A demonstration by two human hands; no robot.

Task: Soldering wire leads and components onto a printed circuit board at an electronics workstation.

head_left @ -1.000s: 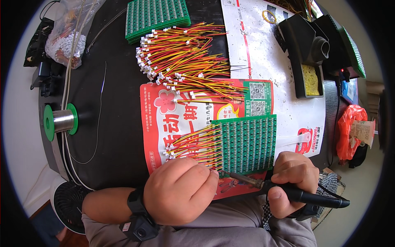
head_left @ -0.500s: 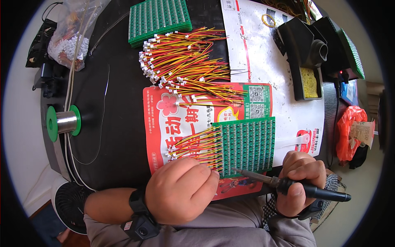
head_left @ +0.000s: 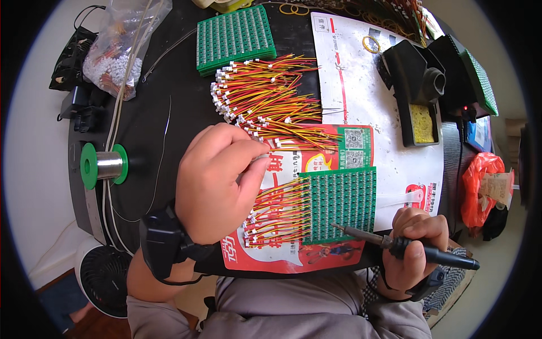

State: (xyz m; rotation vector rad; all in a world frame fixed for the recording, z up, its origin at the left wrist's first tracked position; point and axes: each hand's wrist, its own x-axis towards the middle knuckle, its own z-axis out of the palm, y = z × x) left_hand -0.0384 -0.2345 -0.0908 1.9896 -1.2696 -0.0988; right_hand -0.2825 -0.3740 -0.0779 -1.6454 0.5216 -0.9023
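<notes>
My right hand (head_left: 415, 248) grips a soldering iron (head_left: 418, 251) with a black handle. The iron's tip points left, over the lower part of a green circuit board panel (head_left: 341, 203). A row of red and yellow wires with white connectors (head_left: 276, 212) runs from the panel's left edge. My left hand (head_left: 220, 175) is closed in a pinch at the near edge of a loose pile of similar connector wires (head_left: 271, 93); what lies between its fingertips is hidden. Under the panel is a red printed sheet (head_left: 271, 263).
A stack of green panels (head_left: 236, 39) lies at the back. Solder wire sits on a green spool (head_left: 105, 165) at left, near a plastic bag of white connectors (head_left: 113, 70). At right stand a black iron stand with yellow sponge (head_left: 422, 123) and an orange bag (head_left: 480, 183).
My left hand has moved up and away from the panel's wires to the loose pile. The soldering iron's tip has shifted slightly right and up over the panel. The view has shifted a little.
</notes>
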